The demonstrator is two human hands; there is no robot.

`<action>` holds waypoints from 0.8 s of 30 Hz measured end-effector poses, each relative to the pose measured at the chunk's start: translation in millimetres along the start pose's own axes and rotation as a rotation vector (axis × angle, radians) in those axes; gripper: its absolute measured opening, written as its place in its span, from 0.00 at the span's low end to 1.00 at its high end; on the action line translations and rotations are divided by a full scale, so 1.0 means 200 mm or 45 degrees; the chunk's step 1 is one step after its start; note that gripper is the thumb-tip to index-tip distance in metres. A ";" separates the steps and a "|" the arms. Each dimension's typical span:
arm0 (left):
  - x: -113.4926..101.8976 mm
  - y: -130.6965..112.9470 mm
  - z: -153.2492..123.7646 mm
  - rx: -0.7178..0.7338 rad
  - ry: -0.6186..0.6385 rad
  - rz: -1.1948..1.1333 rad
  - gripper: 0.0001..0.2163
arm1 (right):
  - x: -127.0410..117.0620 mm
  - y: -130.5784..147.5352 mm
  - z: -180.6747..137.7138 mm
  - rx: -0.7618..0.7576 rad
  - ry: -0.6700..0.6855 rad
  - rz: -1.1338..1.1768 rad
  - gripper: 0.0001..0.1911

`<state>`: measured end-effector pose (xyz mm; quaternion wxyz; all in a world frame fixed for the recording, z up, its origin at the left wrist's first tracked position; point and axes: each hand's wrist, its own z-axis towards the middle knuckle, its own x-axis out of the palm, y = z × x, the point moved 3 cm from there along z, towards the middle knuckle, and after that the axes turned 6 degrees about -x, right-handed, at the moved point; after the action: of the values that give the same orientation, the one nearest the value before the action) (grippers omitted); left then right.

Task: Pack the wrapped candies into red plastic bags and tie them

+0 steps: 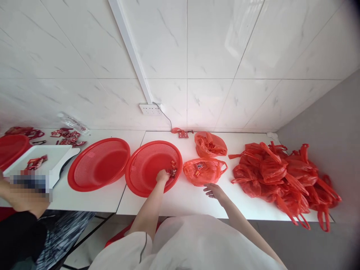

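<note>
My left hand [162, 176] reaches into a round red plastic basket [140, 176]. Its fingers are closed against small red packets [173, 170] at the basket's right side; the fingertips are partly hidden. To the right, an opened red plastic bag [206, 179] lies with its mouth up, and a red printed packet [200, 165] shows inside it. Just below that bag's front edge is my right hand [214, 191], its fingers stretched out and apart, holding nothing.
Behind the opened bag sits another red bag [210, 144]. Several filled red bags [270, 172] are heaped at the right. A second red basket [98, 165] stands left, beside a white tray [56, 153] and another person's arm [19, 195]. A clear bottle [73, 123] lies near the wall.
</note>
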<state>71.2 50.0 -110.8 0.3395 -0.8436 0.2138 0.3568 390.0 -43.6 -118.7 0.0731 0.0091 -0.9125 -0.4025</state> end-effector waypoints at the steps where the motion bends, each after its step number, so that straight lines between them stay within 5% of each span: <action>1: -0.02 -0.01 -0.02 0.055 0.015 -0.026 0.07 | 0.00 0.01 -0.01 -0.013 -0.011 0.040 0.13; 6: -0.17 -0.10 -0.27 0.395 0.107 -0.271 0.12 | 0.12 0.16 -0.09 -0.142 0.048 0.085 0.16; 9: -0.22 -0.19 -0.54 0.673 0.511 -0.780 0.18 | 0.24 0.31 -0.17 -0.305 0.198 0.000 0.21; 12: -0.26 -0.27 -0.78 0.745 0.700 -0.887 0.18 | 0.34 0.47 -0.28 -0.606 0.366 -0.045 0.26; 17: -0.28 -0.40 -0.98 0.885 0.684 -0.683 0.21 | 0.42 0.62 -0.45 -0.949 0.595 -0.226 0.27; 24: -0.29 -0.44 -1.00 0.889 0.580 -0.797 0.21 | 0.45 0.59 -0.48 -0.930 0.461 -0.124 0.24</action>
<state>178.6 -29.0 72.1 0.6360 -0.7599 0.1261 -0.0470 319.4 -41.4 42.4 0.2118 0.0963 -0.6806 -0.6948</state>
